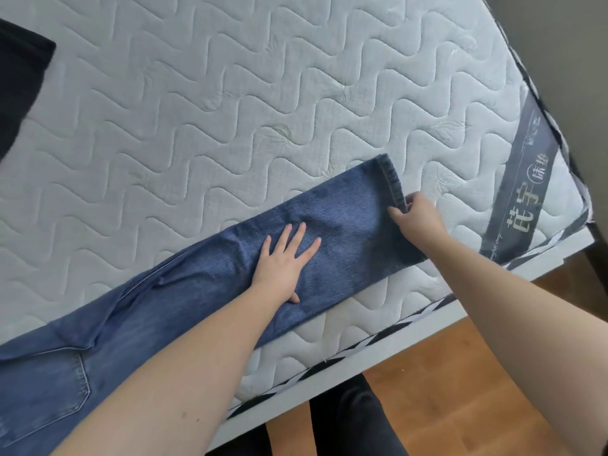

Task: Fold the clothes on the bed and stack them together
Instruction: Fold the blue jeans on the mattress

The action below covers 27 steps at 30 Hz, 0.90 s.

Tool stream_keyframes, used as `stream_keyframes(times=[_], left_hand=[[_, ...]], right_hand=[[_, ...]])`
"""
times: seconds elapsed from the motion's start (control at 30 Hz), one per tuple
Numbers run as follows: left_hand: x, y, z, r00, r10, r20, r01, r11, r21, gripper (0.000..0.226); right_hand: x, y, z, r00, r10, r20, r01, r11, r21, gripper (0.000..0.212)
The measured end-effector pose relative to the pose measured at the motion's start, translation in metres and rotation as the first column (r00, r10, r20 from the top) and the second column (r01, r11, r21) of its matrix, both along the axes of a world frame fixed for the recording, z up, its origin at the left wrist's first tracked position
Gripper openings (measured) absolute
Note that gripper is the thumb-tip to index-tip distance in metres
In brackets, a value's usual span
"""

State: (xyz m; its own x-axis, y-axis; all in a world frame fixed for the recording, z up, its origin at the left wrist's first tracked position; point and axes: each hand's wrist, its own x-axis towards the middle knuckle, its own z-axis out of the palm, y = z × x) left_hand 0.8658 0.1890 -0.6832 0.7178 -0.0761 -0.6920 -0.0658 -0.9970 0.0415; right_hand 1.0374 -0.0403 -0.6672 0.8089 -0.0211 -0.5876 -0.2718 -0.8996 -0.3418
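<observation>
Head view: a pair of blue jeans is laid lengthwise along the near edge of a white quilted mattress, running from the lower left of the frame, where a back pocket is seen, up to the hemmed leg ends right of centre. The legs are stacked one on the other.

The left hand is placed flat on the denim near the middle of the frame, with fingers straight and spread and the palm pressed on the cloth. The right hand is held at the hem, right of centre, where the near corner of the leg end is pinched between thumb and curled fingers.

A dark garment is seen at the upper left edge of the frame, lying on the mattress, well apart from the jeans. A grey label band with printed characters is stretched across the mattress corner at the right. A white bed frame is seen under the mattress edge, and a wooden floor fills the lower right.
</observation>
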Motion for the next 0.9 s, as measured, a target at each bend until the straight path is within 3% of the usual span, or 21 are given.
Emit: stream_keyframes(times=[0.13,0.4,0.47,0.57,0.67,0.77,0.9], left_hand=[[0.0,0.001,-0.002,1.0,0.002,0.008,-0.002,1.0,0.001,0.14],[-0.001,0.005,0.003,1.0,-0.015,-0.007,0.014,1.0,-0.021,0.138],[-0.002,0.007,0.01,1.0,-0.015,0.011,0.015,0.999,-0.04,0.131],[-0.014,0.014,0.02,0.992,0.006,0.125,0.006,0.995,-0.095,0.103],[-0.046,0.033,0.031,0.961,0.078,0.264,-0.033,0.985,-0.169,0.079],[-0.084,0.063,0.04,0.931,0.166,0.324,-0.11,0.977,-0.185,0.07],[-0.133,0.113,0.047,0.849,0.457,0.266,-0.406,0.886,-0.225,0.065]], right_hand=[[0.004,0.003,0.011,0.983,0.178,-0.048,-0.181,0.982,-0.061,0.021],[-0.045,0.03,0.063,0.952,0.305,0.015,-0.305,0.952,0.033,0.016],[-0.062,0.042,0.082,0.952,0.305,0.03,-0.306,0.951,0.037,0.019],[-0.087,0.061,0.112,0.951,0.301,0.077,-0.305,0.95,0.06,0.032],[-0.112,0.087,0.138,0.945,0.314,0.088,-0.321,0.943,0.083,0.049],[-0.14,0.12,0.154,0.93,0.357,0.084,-0.366,0.92,0.139,0.05],[-0.176,0.169,0.152,0.884,0.461,0.076,-0.467,0.869,0.162,0.048]])
